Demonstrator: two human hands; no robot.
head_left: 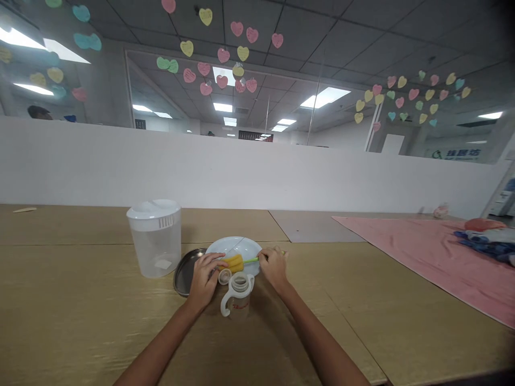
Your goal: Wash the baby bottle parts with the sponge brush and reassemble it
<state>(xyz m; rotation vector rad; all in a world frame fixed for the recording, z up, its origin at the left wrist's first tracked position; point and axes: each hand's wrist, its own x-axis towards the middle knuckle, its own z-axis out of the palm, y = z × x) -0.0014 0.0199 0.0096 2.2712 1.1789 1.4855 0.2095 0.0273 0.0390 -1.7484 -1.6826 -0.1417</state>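
My right hand (273, 266) is closed on the thin green handle of a bottle brush whose yellow sponge head (234, 263) points left. My left hand (204, 279) is curled around a small round cap-like piece (224, 276) right beside the sponge head. Just in front of both hands stands a clear baby bottle with white side handles (237, 297), open at the top. Behind the hands lies a white plate (241, 247), with a dark metal tray (184, 272) at its left edge.
A clear plastic pitcher with a white lid (155, 237) stands to the left on the wooden table (80, 300). A pink cloth (434, 252) with folded fabrics (486, 236) covers the right side. A white partition (241, 171) runs along the table's far edge.
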